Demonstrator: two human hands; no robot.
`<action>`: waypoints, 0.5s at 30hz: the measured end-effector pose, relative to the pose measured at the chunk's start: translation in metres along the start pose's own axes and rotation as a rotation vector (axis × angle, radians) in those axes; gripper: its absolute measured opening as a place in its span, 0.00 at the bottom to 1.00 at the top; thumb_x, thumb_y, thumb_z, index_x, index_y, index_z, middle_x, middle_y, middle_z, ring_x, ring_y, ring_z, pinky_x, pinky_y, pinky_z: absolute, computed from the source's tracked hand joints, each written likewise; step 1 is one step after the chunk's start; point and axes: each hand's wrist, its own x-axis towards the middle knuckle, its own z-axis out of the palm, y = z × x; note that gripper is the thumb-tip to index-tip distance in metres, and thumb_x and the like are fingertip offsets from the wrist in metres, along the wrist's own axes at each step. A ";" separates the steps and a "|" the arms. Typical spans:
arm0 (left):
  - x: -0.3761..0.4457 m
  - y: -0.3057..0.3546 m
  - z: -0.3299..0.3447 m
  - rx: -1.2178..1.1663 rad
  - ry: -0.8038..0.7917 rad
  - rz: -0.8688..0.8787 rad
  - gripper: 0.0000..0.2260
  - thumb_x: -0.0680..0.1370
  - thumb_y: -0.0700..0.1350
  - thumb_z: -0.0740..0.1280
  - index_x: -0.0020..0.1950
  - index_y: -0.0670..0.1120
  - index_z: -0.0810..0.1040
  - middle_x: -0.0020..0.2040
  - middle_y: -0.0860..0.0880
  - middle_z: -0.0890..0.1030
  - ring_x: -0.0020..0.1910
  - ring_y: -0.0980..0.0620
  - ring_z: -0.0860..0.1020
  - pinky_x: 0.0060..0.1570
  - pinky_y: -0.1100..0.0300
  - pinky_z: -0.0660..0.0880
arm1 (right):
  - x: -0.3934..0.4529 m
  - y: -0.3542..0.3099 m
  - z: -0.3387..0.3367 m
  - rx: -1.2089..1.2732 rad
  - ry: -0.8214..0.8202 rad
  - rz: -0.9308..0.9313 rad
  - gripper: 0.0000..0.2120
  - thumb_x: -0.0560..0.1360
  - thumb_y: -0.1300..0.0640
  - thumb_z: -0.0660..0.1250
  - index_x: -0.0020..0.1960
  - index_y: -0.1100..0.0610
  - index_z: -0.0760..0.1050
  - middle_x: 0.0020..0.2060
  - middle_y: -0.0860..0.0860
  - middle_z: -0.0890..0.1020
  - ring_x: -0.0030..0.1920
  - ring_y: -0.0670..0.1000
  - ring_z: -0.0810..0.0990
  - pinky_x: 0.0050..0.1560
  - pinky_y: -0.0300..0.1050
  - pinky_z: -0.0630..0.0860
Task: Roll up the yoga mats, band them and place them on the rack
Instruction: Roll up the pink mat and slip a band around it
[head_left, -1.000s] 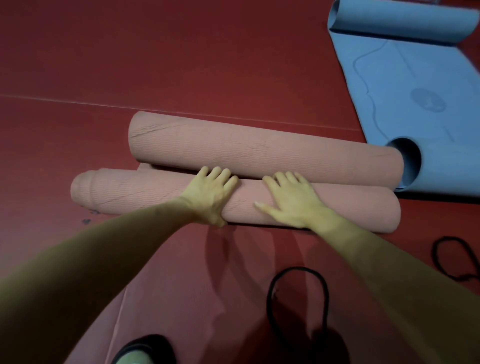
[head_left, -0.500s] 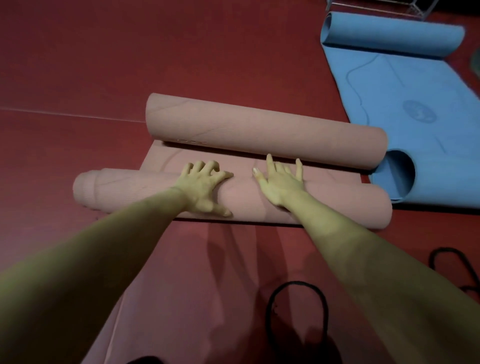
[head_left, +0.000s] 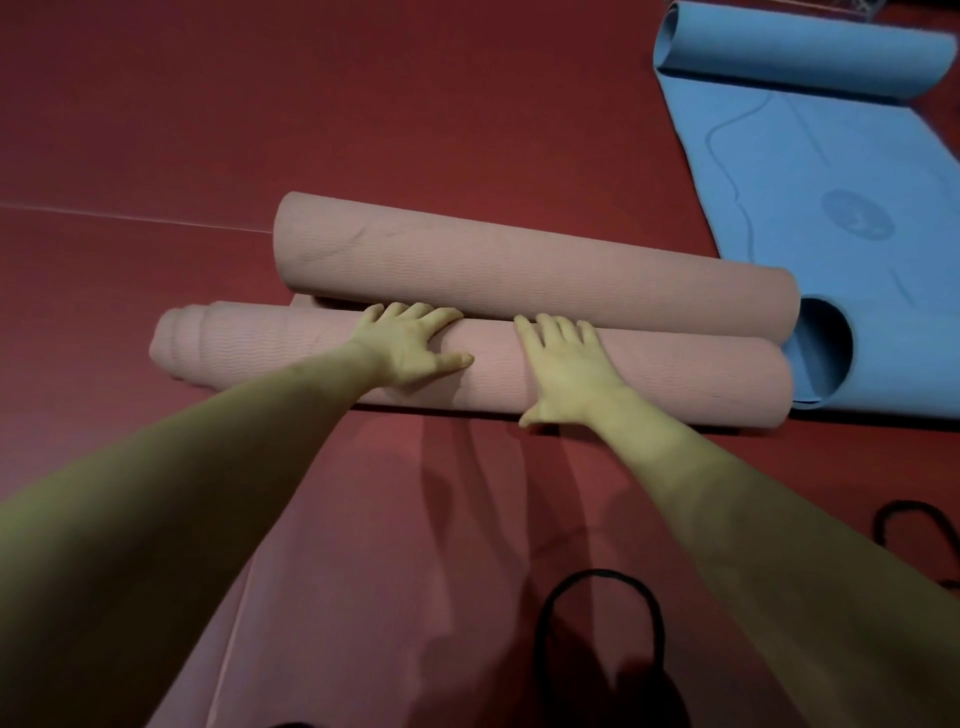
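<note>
Left hand (head_left: 410, 345) and right hand (head_left: 569, 369) lay flat, grip wide, pressing the near pink roll (head_left: 675, 376) on the floor. Far pink roll (head_left: 519, 265) touched it behind; blue mat (head_left: 831, 218) lay right of it.

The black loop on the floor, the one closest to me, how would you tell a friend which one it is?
Start at the pink mat spread over the red floor, with two pink rolls across its far end. Come back along it between the two arms to the bottom of the picture. The black band there forms a big loop in full view, while the other black band is cut off at the right edge.
</note>
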 end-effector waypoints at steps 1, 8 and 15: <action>-0.001 0.000 0.000 0.052 -0.016 0.020 0.38 0.70 0.71 0.61 0.76 0.58 0.54 0.73 0.51 0.63 0.71 0.45 0.61 0.71 0.47 0.54 | 0.001 -0.001 -0.001 -0.029 -0.001 0.001 0.59 0.59 0.35 0.76 0.76 0.59 0.47 0.70 0.58 0.62 0.70 0.58 0.62 0.70 0.58 0.58; -0.023 0.021 0.021 0.421 0.102 0.024 0.51 0.62 0.63 0.73 0.75 0.49 0.49 0.69 0.48 0.63 0.65 0.42 0.64 0.65 0.42 0.62 | -0.011 -0.013 0.000 -0.180 0.082 -0.021 0.51 0.61 0.38 0.74 0.72 0.62 0.57 0.62 0.57 0.70 0.61 0.57 0.69 0.60 0.57 0.67; -0.046 0.023 0.028 0.420 0.147 0.151 0.47 0.59 0.65 0.71 0.71 0.48 0.58 0.63 0.48 0.67 0.59 0.44 0.67 0.55 0.48 0.65 | -0.036 -0.015 0.006 -0.151 0.114 -0.091 0.49 0.56 0.37 0.75 0.68 0.62 0.65 0.56 0.56 0.75 0.55 0.57 0.73 0.55 0.54 0.68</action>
